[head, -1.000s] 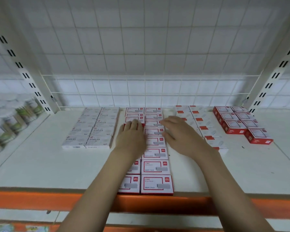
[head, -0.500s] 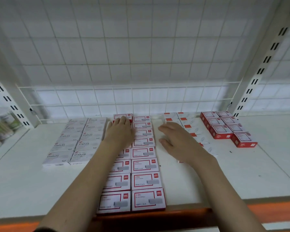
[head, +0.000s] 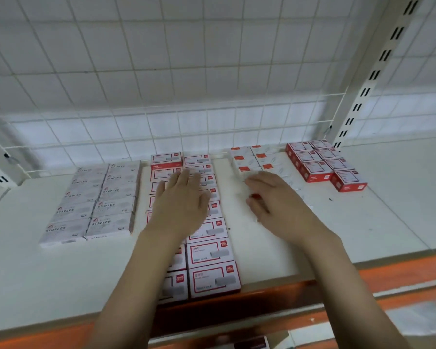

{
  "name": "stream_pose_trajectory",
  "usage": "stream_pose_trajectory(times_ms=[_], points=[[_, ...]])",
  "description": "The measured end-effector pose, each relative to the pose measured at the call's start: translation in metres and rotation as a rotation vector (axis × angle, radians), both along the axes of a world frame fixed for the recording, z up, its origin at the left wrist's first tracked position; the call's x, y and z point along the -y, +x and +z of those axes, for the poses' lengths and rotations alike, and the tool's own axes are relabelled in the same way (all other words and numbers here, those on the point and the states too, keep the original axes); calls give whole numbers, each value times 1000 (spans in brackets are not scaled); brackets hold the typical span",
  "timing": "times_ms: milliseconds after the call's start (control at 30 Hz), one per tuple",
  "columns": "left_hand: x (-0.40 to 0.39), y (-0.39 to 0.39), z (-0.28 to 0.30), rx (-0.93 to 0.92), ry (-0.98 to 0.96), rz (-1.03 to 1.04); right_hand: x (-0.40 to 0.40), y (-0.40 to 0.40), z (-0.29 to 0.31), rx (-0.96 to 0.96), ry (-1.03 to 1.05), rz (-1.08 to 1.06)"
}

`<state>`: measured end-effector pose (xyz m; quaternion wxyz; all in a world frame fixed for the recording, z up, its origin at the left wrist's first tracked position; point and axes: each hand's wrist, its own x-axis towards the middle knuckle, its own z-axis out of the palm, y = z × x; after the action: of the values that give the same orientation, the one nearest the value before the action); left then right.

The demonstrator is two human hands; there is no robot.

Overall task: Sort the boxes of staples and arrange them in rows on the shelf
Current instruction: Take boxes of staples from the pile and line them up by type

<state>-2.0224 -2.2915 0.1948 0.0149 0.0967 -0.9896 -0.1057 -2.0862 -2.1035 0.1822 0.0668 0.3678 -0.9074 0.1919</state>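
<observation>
White laminate shelf board (head: 300, 253) carries four groups of staple boxes, each in two columns running front to back. We see our left hand (head: 180, 210) lying flat, fingers straight and spread, on the red-bordered white cardboard boxes (head: 213, 279) in the middle double column, which reaches the shelf's front edge. Our right hand (head: 280, 207) hovers over the front part of the white boxes with orange corner labels (head: 244, 159); its fingers look loosely extended, and we cannot tell whether they touch a box. Those boxes lie directly under and beyond the right fingertips, long sides across the shelf, so the right hand is nearer for straightening them. Grey-white boxes printed STAPLES (head: 108, 222) sit left; solid red boxes (head: 315, 170) sit far right, slightly staggered.
</observation>
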Motion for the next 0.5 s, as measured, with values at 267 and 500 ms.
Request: stream_pose_trajectory(times_ms=[267,500], points=[[-71,17,-1,-48,35,-197,-68,23,-7,-14,2,-187],[-140,9,1,-85,-36,-305,-148,28,-15,13,16,-344]])
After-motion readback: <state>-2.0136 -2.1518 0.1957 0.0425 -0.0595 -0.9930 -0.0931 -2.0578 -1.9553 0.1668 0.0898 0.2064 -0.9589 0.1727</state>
